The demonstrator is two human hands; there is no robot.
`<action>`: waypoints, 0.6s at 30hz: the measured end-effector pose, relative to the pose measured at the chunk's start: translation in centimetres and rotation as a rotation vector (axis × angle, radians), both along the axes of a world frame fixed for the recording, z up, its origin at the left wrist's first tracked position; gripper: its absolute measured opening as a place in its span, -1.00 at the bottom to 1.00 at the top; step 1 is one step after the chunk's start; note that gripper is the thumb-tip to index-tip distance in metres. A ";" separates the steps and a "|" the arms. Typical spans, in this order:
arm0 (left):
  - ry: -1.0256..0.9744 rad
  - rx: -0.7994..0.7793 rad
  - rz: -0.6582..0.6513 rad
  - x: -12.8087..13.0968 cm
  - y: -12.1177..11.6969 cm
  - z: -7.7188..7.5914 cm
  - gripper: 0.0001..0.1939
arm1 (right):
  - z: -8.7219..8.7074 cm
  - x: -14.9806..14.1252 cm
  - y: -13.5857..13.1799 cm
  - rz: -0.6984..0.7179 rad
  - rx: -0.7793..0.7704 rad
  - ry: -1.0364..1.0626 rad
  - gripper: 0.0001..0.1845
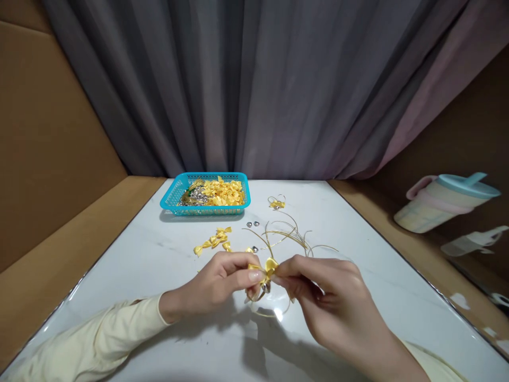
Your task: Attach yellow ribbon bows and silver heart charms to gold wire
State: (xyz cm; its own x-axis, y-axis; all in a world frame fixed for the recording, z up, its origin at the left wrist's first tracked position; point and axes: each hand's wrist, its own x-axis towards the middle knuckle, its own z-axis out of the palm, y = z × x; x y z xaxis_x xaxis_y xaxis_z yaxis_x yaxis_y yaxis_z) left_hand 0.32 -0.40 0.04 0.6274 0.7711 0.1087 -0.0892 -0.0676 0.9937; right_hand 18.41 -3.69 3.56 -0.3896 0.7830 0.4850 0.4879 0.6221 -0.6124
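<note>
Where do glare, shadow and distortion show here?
Head view: glare spots the white tabletop below the yellow bow between left hand and right hand; head view: soft shadows fall under both hands; head view: the tumbler leans outward, probably wide-angle distortion.

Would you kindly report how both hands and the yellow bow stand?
Left hand, right hand: both pinching yellow bow. Silver bead just below it. Gold cords beyond; nothing visibly blocking.

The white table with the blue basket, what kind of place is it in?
Probably a little craft corner: the blue basket holds yellow bows, gold cords lie on the white table, and a grey curtain hangs behind it.
</note>
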 end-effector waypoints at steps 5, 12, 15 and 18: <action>-0.022 -0.010 0.045 -0.1 0.0 -0.1 -0.76 | 0.1 0.1 0.6 0.024 -0.118 0.024 -0.79; -0.024 0.036 0.074 -0.3 0.0 -0.1 -0.75 | 0.7 0.7 1.2 0.126 -0.227 -0.074 -0.78; 0.004 0.067 0.059 -0.2 0.0 -0.1 -0.76 | 0.2 0.3 1.0 0.095 -0.207 -0.018 -0.77; 0.055 0.112 0.060 -0.2 0.1 0.1 -0.75 | 0.0 0.4 1.0 0.091 -0.124 -0.026 -0.76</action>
State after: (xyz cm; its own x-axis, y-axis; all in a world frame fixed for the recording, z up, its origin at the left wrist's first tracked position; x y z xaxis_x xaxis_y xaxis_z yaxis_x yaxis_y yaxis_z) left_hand 0.15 -0.35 0.09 0.5875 0.7926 0.1631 -0.0272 -0.1821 0.9829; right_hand 18.80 -2.67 3.56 -0.4725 0.7972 0.3759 0.4498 0.5849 -0.6750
